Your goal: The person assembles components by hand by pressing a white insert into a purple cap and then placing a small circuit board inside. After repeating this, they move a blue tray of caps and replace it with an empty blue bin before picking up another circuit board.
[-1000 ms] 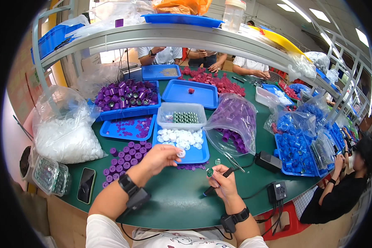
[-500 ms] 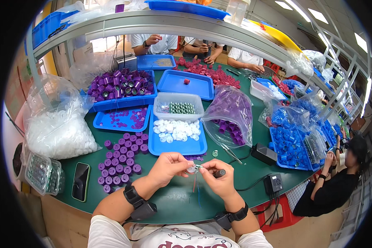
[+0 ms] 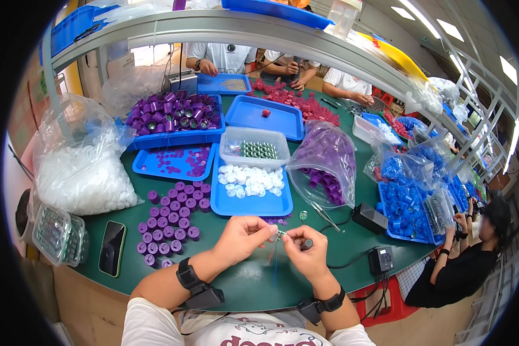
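My two hands meet fingertip to fingertip above the near edge of the green table. My left hand (image 3: 242, 239) is closed in a pinch on a small whitish disc (image 3: 273, 236), mostly covered by the fingers. The right hand (image 3: 307, 254) pinches a tiny green circuit board (image 3: 281, 234) against it. Thin red and blue wires (image 3: 275, 265) hang from the board. A dark, round-ended tool handle (image 3: 307, 244) shows within my right hand; its working end is hidden. Tweezers (image 3: 326, 217) lie just beyond that hand, near a small round board (image 3: 303, 215).
Left of my hands stand several purple caps (image 3: 170, 216) and a phone (image 3: 112, 248). Ahead is a blue tray (image 3: 225, 203) of white discs, with a clear box (image 3: 228, 154) of boards. A purple-filled bag (image 3: 323, 155), black power adapter (image 3: 369, 218) and blue-parts tray (image 3: 406, 235) lie right. Co-workers sit around.
My hands stay pinched together; the whitish disc has become more covered by the left fingers and sits closer to the board. The whole view has shifted slightly.
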Motion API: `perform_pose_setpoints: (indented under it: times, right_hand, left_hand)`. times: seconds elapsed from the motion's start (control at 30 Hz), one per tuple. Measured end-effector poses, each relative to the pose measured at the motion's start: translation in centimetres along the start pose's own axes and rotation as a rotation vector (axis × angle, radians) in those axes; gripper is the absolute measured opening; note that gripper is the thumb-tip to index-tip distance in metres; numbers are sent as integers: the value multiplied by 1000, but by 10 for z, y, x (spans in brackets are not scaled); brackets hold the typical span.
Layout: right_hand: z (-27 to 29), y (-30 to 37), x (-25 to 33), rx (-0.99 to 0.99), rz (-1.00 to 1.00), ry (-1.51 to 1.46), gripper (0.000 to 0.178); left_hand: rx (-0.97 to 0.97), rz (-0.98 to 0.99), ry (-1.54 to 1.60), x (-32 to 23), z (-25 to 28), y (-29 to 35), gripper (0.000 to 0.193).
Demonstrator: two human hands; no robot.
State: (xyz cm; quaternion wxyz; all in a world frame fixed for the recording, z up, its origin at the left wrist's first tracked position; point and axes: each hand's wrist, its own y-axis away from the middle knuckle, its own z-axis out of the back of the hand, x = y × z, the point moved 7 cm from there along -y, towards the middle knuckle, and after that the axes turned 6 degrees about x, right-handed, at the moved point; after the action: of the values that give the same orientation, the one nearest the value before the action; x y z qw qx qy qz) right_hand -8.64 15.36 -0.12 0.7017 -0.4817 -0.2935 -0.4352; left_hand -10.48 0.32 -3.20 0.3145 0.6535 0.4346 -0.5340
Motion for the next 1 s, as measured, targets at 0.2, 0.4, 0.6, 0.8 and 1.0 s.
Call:
perform_pose_setpoints:
  times: [0.2, 0.4, 0.6, 0.8, 1.0]
  right_hand:
    - [2, 4, -7, -25, -60, -126, 9]
    - [4, 9, 18, -130, 280, 153, 6]
    - [5, 10, 29, -161, 425, 126, 14]
    - [-34, 10, -21, 419, -418, -1442, 19]
    - [-48, 19, -18, 545, -445, -1542, 8]
  left_hand:
    - [20, -159, -54, -11, -13, 6, 16]
    - [72, -116, 162, -4, -25, 10, 18]
    - [-129, -572, -344, -39, -23, 18, 18]
    - [-18, -1044, -900, -76, -41, 42, 29]
    - [97, -1127, -1047, -76, -49, 54, 34]
